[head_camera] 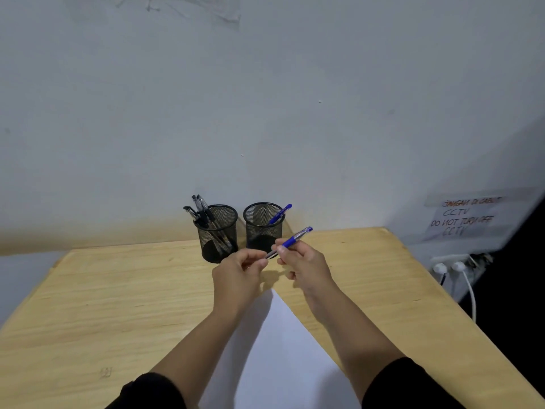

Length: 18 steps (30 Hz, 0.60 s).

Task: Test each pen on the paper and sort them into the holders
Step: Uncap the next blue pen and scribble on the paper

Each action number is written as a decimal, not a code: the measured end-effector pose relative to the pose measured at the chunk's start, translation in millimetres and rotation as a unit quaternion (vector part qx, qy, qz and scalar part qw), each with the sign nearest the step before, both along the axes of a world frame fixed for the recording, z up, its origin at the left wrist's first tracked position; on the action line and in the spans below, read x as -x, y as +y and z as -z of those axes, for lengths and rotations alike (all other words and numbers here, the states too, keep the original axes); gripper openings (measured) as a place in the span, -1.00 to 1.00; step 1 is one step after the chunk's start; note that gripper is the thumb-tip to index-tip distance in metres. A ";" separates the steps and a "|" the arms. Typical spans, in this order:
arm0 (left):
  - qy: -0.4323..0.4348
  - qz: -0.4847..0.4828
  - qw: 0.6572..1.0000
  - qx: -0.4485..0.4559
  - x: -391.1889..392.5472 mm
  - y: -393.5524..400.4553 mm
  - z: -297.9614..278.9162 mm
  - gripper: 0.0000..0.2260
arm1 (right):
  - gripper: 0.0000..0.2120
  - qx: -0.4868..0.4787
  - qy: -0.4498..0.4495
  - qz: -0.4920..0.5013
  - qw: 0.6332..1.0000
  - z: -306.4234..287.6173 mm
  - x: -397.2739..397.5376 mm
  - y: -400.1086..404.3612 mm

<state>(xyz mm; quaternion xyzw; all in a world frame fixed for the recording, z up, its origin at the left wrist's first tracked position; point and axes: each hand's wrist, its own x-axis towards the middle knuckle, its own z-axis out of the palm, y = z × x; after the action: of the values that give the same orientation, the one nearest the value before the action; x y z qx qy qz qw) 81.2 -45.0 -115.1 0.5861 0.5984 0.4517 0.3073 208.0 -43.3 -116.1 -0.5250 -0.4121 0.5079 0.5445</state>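
From left to right, the left hand (pixel 240 271) pinches the tip end of the blue pen (pixel 290 242) and the right hand (pixel 300 265) grips its barrel, above the paper (pixel 280 349) before the holders (pixel 264 228); light, stiff, probably best held at mid-barrel.

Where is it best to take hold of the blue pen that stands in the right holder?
Pinch the blue pen by its upper end, coming from above and the right. That end leans out over the right holder rim, while mesh surrounds the lower part.
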 end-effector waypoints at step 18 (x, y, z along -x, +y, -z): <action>-0.252 0.010 0.967 0.036 73.2 -67.4 -27.1 -0.90 | -0.85 -0.040 -0.200 -0.177 0.963 -37.8 46.4 -87.4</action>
<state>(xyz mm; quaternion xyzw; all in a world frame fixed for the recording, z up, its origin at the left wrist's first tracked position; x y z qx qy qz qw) 8.0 -112.4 -87.9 0.4481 0.5111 0.5601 0.4736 161.6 -130.7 -78.3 -0.5122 -0.6188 0.4644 0.3728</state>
